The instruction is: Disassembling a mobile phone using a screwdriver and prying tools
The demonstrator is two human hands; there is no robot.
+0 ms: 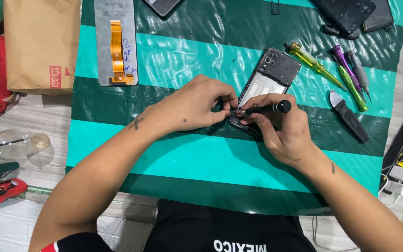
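Opened phone [267,79] lies mid-mat [183,60], its lower end pinched by the left hand [197,105]. Right hand [283,133] clamps a black screwdriver [263,109] there. A brown paper package [40,42] with a red label lies far left of the phone.

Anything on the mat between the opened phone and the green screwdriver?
Yes: in the head view, a yellow screwdriver lies between the opened phone and the green screwdriver.

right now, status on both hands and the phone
Right hand grips black screwdriver. Left hand pinches at opened phone. Spare screwdrivers lie clear, right.
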